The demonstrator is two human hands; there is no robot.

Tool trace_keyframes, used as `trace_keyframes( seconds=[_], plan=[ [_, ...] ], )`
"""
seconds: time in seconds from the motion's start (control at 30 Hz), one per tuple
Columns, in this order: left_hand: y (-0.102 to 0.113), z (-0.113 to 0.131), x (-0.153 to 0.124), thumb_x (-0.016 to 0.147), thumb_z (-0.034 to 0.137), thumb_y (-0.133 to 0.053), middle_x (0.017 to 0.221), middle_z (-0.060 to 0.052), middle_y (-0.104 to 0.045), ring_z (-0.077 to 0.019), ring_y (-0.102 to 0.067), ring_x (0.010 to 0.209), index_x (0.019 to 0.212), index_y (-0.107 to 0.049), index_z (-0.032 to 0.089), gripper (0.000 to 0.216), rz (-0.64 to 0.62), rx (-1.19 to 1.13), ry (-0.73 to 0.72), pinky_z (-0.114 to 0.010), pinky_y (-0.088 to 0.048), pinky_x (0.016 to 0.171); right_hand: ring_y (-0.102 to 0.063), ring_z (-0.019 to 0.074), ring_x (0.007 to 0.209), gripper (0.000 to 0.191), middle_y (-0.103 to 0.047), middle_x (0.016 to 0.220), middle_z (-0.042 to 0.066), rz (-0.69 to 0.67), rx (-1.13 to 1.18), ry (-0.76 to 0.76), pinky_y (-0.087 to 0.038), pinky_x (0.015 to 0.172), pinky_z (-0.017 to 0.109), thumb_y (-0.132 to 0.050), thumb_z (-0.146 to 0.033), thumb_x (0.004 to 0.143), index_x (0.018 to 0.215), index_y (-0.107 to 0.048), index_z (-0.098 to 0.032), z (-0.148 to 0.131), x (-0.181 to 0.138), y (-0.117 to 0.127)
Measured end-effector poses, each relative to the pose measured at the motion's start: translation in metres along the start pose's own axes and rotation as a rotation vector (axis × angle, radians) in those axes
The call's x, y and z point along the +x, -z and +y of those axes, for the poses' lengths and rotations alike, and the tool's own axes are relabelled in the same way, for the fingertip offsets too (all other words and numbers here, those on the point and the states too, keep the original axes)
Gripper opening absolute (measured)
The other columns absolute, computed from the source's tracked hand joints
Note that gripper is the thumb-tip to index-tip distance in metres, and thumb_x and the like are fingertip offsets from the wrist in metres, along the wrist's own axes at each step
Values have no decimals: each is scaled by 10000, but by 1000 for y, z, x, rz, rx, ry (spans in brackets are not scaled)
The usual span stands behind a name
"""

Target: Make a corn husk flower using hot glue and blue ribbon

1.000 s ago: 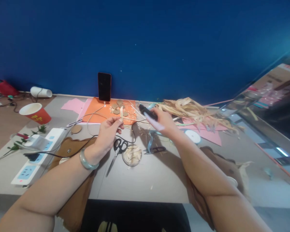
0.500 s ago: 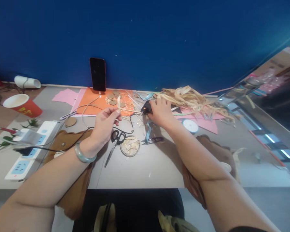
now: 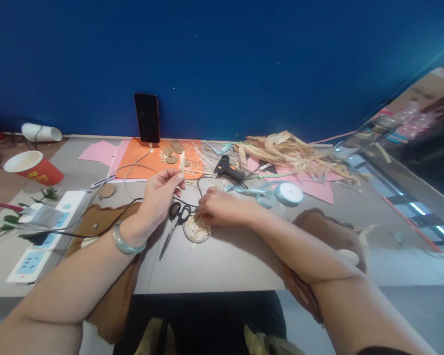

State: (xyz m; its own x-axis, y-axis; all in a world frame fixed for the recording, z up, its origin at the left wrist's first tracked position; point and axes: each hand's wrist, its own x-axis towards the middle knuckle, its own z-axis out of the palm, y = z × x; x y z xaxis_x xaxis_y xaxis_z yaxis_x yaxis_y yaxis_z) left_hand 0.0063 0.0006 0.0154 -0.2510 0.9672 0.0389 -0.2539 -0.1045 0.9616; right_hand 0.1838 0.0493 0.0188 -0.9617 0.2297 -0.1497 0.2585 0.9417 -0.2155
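Note:
My left hand point(image 3: 162, 192) pinches a pale, petal-like strip of dried husk point(image 3: 182, 160) upright between thumb and fingertips. A thin stick point(image 3: 200, 171) runs right from near those fingertips; I cannot tell if it is held. My right hand point(image 3: 222, 207) is over a small round dish point(image 3: 198, 240) of pale husk pieces point(image 3: 194, 228), fingers curled together at its far right edge. Its fingertips are partly hidden, and so is anything in them. Black-handled scissors point(image 3: 174, 224) lie between the hands, left of the dish. A black glue gun point(image 3: 229, 170) lies beyond my right hand.
A phone point(image 3: 147, 117) leans on the blue wall behind orange paper point(image 3: 133, 162) with small round discs. Dried husks point(image 3: 281, 148) and a blue ribbon roll point(image 3: 288, 194) are to the right. A power strip point(image 3: 48, 241), cables and a red paper cup point(image 3: 37, 167) stand left.
My right hand has let go of the glue gun and moved toward me and left, onto the dish. My left hand keeps the husk strip in nearly the same place.

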Motion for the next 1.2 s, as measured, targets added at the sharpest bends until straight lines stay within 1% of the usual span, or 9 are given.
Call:
trace_keyframes(
  seconds=[0.07, 0.17, 0.3, 0.43, 0.53, 0.67, 0.87, 1.03, 1.2],
  plan=[
    [1, -1, 0, 717, 269, -715, 621, 18, -586, -74, -526, 554, 761, -620, 147, 161, -10, 3, 1, -174, -402, 477, -490, 135, 651, 155, -613, 709, 51, 67, 32, 14, -334, 764, 312, -577, -174, 823, 706, -673, -138, 4, -3, 3],
    [2, -1, 0, 729, 270, -709, 615, 18, -590, -69, -516, 549, 770, -621, 148, 156, -46, 13, 28, -171, -404, 496, -521, 153, 741, 152, -604, 808, 74, 272, 205, 16, -367, 715, 287, -562, -180, 835, 757, -687, -141, 7, -8, 9],
    [1, 0, -1, 713, 282, -719, 617, 12, -600, -69, -516, 544, 747, -620, 147, 170, -99, 1, 116, -178, -403, 509, -520, 124, 680, 147, -602, 755, 37, 528, 785, -145, -397, 639, 258, -620, -277, 821, 789, -662, -141, 7, -6, 13],
    [-1, 3, -2, 679, 295, -744, 611, 9, -598, -72, -527, 553, 719, -621, 143, 199, -123, -38, 185, -179, -409, 519, -361, 49, 471, 255, -478, 557, -54, 585, 1376, -337, -252, 456, 195, -716, -374, 739, 734, -601, -146, 6, -1, 12],
    [-2, 4, -3, 646, 305, -771, 621, 7, -603, -79, -549, 567, 710, -625, 139, 230, -102, -59, 207, -178, -416, 512, -275, 18, 411, 311, -442, 509, -79, 598, 1605, -391, -158, 412, 179, -762, -372, 683, 684, -547, -148, 8, 1, 12],
    [-2, 3, -3, 643, 317, -779, 621, 6, -608, -83, -555, 569, 718, -628, 140, 245, -107, -65, 214, -179, -419, 512, -293, 8, 366, 314, -484, 491, -78, 621, 1642, -389, -156, 372, 165, -762, -367, 684, 684, -538, -147, 9, 0, 12],
    [-2, 3, -4, 676, 321, -761, 620, 7, -614, -77, -538, 560, 707, -628, 151, 218, -142, -58, 210, -178, -405, 522, -453, 44, 382, 251, -660, 619, -18, 808, 1466, -373, -314, 367, 172, -721, -351, 735, 782, -560, -164, 5, 2, 10],
    [-7, 5, -7, 659, 306, -777, 673, -7, -648, -87, -573, 617, 701, -665, 148, 199, -170, -61, 227, -200, -439, 601, -518, 63, 441, 293, -669, 642, -10, 717, 1508, -259, -386, 425, 187, -771, -341, 680, 776, -560, -161, 3, 2, 8],
    [-8, 6, -9, 635, 319, -802, 696, -14, -672, -97, -588, 627, 686, -667, 154, 219, -235, -78, 251, -219, -457, 632, -483, 59, 443, 279, -626, 584, -18, 739, 1382, -261, -373, 434, 192, -768, -345, 686, 723, -567, -155, 1, 1, 8]
  ],
)
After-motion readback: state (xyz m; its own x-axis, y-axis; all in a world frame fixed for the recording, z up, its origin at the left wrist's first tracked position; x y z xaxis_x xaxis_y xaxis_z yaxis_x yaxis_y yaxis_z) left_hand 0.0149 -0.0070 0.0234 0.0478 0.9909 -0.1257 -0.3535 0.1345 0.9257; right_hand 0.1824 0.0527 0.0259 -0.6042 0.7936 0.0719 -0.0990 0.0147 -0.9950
